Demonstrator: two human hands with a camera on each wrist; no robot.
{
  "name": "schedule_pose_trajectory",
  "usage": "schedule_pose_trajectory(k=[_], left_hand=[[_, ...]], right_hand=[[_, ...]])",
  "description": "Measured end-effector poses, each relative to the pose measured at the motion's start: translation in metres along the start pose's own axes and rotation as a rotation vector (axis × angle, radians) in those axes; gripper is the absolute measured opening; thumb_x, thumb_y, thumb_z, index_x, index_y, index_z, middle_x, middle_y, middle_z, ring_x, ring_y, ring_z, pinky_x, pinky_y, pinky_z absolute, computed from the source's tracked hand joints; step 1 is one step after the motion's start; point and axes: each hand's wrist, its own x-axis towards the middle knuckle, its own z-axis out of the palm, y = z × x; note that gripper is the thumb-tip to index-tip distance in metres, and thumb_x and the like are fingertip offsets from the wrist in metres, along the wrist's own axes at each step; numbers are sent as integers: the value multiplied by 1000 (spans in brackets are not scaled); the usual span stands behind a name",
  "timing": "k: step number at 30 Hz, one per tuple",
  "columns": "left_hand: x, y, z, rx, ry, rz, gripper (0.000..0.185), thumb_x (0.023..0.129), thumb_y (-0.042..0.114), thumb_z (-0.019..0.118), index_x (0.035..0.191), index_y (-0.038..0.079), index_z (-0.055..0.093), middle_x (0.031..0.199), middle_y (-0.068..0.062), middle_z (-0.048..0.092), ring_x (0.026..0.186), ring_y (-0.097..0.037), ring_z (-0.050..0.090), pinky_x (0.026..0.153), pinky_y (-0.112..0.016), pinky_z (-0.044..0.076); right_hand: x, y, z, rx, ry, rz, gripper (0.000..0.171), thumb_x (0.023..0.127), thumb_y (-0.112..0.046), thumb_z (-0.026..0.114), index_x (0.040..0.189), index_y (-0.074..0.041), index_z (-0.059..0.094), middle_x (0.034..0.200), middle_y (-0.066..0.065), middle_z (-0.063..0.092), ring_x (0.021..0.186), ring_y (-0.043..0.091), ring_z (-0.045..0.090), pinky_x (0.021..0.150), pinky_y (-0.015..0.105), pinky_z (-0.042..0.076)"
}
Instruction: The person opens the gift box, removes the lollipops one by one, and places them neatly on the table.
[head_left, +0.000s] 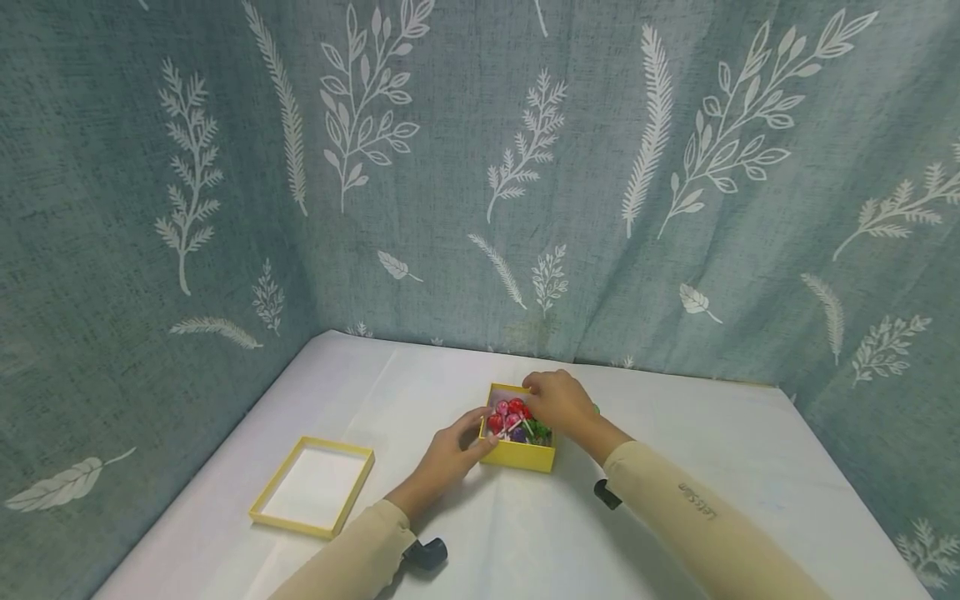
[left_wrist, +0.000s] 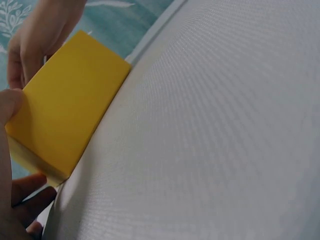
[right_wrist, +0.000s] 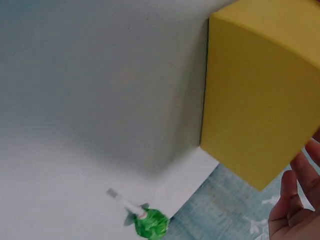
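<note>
A yellow box (head_left: 517, 455) stands lidless on the white table, with several wrapped lollipops (head_left: 513, 421) inside, red, pink, purple and green. At its left end my left hand (head_left: 447, 452) holds the box, thumb by the front top edge and fingers along the side wall. My right hand (head_left: 558, 402) reaches over the back right part, its bent fingers pointing down into the box. Whether those fingers pinch a lollipop is hidden. Beyond the box's right end, a green lollipop (right_wrist: 151, 223) lies on the table, mostly covered by the right hand in the head view.
A shallow yellow-rimmed lid (head_left: 350, 493) with a white inside lies on the table to the left. The white table (head_left: 720, 467) ends at a teal curtain (head_left: 465, 183) with white leaf prints, behind and at the left.
</note>
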Motion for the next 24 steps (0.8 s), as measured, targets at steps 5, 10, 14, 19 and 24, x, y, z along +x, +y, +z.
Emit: schedule_pose_trajectory(k=[5,10,14,19,24], left_hand=[[0,0,0,13,3,12,54,83,50,54,132,34,39,132,8,43,123,-21,37,98,-51,26],[0,0,0,18,1,10,55,82,51,54,133,33,39,133,7,42,123,-21,37,98,-52,27],[0,-1,0,20,4,19,55,83,50,54,133,33,38,132,5,44,124,-21,35,99,-52,25],[0,-1,0,22,4,38,53,84,49,53,133,33,39,132,6,43,124,-21,36,99,-51,26],[0,-2,1,16,8,48,53,84,48,54,132,33,39,133,9,42,123,-21,38,98,-52,27]], right_hand=[[0,-9,5,-47,-6,-26,26,85,-27,56,109,-20,62,94,-4,64,87,16,57,75,38,48],[0,-12,12,-237,29,-109,30,86,-32,55,111,-17,62,93,-3,65,86,17,59,78,37,48],[2,-11,17,-322,57,-132,27,86,-35,56,105,-17,64,86,-4,66,78,15,61,75,36,49],[5,-12,22,-334,57,-136,24,85,-35,56,97,-17,65,74,-5,63,66,12,57,69,36,50],[5,-12,27,-374,66,-166,21,84,-35,56,88,-16,65,64,-5,58,58,12,53,63,38,49]])
